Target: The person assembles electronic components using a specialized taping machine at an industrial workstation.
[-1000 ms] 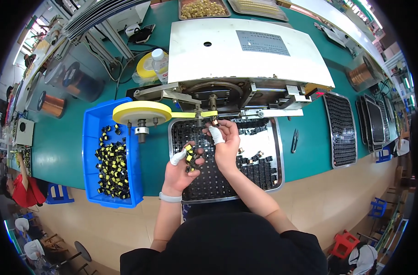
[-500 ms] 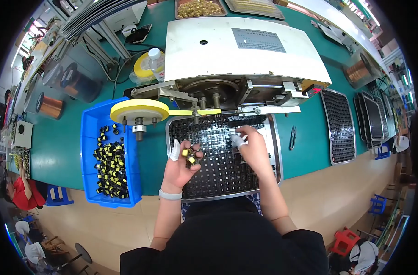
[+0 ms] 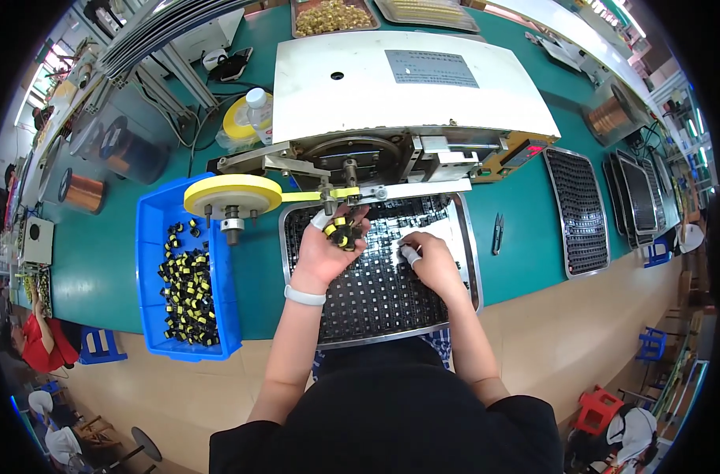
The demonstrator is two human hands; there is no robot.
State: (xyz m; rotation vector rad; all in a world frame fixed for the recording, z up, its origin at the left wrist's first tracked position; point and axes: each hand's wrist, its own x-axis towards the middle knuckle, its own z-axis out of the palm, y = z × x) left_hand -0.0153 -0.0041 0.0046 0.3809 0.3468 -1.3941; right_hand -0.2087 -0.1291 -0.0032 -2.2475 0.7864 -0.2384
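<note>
My left hand [image 3: 319,257], palm up with fingers curled, holds several small black coils wrapped in yellow tape [image 3: 342,234]. It is just below the winding spindle of a white taping machine [image 3: 407,99], where a strip from the yellow tape roll [image 3: 233,194] runs in. My right hand [image 3: 437,270], with white finger cots on it, has its fingertips pinched together over a metal tray [image 3: 469,253] of black coils in rows [image 3: 375,292]. What those fingertips hold, if anything, is hidden.
Left of the tray stands a blue bin [image 3: 229,308] with a heap of taped coils [image 3: 190,292]. Snips [image 3: 498,235] lie to the right, before another filled tray [image 3: 577,209]. A bottle [image 3: 259,110] stands behind the tape roll. Copper wire spools [image 3: 83,189] are at the far left.
My left hand has moved up and to the right with its coils, closer to the spindle. The machine's arm and slide have shifted left. My right hand has come down slightly over the tray.
</note>
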